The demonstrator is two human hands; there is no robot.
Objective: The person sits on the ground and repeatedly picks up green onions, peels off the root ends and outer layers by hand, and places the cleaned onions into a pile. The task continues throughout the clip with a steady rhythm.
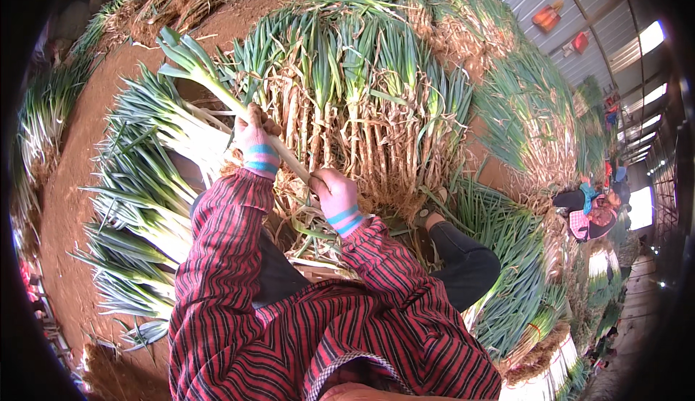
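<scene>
A single long green onion stalk (290, 156) runs slantwise between my two gloved hands, its green leaves pointing up to the left. My left hand (256, 132) grips it just below the leaves. Lower down, near its root end, my right hand (332, 186) is closed round the stalk. Behind them lies a row of unpeeled green onions (353, 108) with dry brown husks and roots towards me. On my left, peeled green onions (157, 211) with white shanks lie in a fanned pile. Stripped leaves and husks (315, 235) litter the ground between my legs.
More green onions (505, 243) are heaped at my right, beside my bent knee (467, 270). Tied bundles (548, 357) stand at the lower right. Another person (594, 216) sits farther off to the right. Bare brown soil (70, 200) stretches along the left.
</scene>
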